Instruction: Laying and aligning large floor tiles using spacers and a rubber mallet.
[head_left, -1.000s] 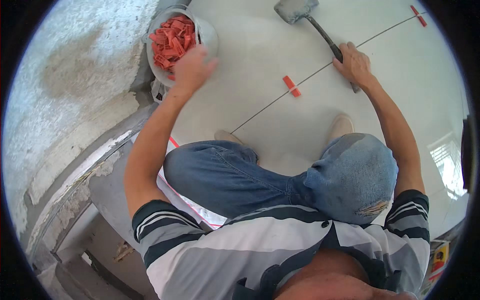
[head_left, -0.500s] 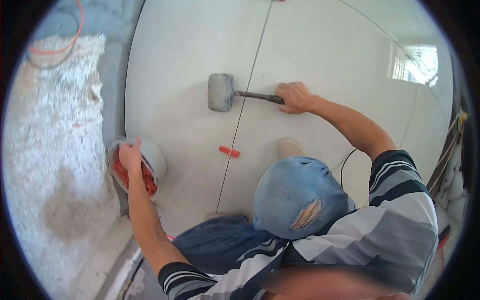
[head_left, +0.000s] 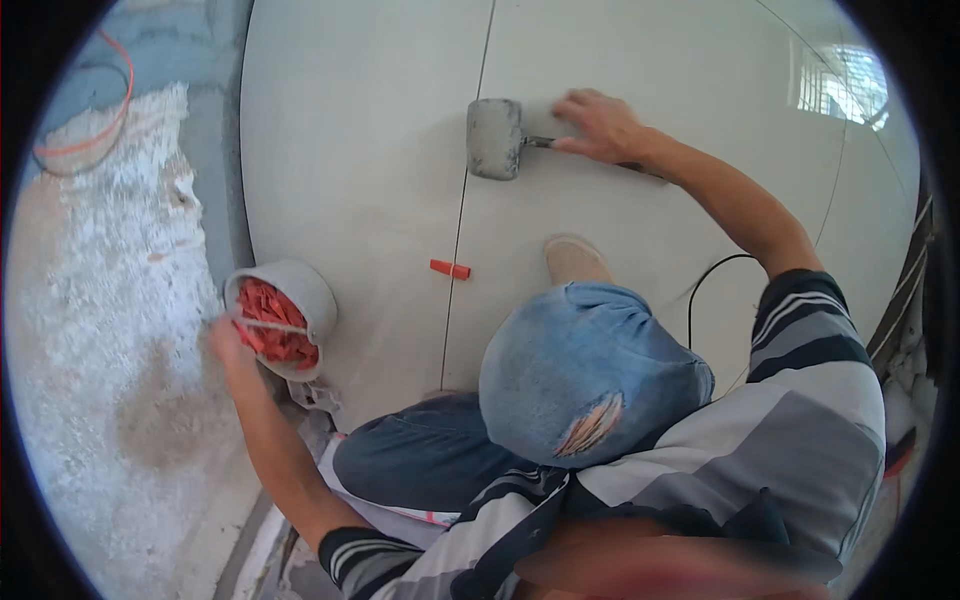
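Note:
My left hand [head_left: 230, 342] is at the near-left rim of a whitish bucket [head_left: 318, 298], its fingers blurred around a bright red tile wedge [head_left: 247, 335]. Many red wedges [head_left: 278, 300] fill the bucket, which leans toward the left. My right hand [head_left: 603, 127] hovers over the handle of a rubber mallet [head_left: 495, 140], fingers apart and not wrapped round it. The mallet lies on the tiles with its grey, worn head to the left. Across the tile joint sits another red wedge [head_left: 450, 269] with a thin white clip.
Large pale glossy tiles [head_left: 350, 130] cover the floor. Rough, whitish, crusted ground [head_left: 110, 300] lies left of their edge, with an orange hose [head_left: 127, 90] beyond. My knee [head_left: 590, 370] and shoe [head_left: 575, 260] are in the middle; a black cable [head_left: 692, 300] curves beside them.
My left hand has come out of the bucket toward its left rim. My right hand has let go of the mallet handle, and the mallet has shifted right across the joint.

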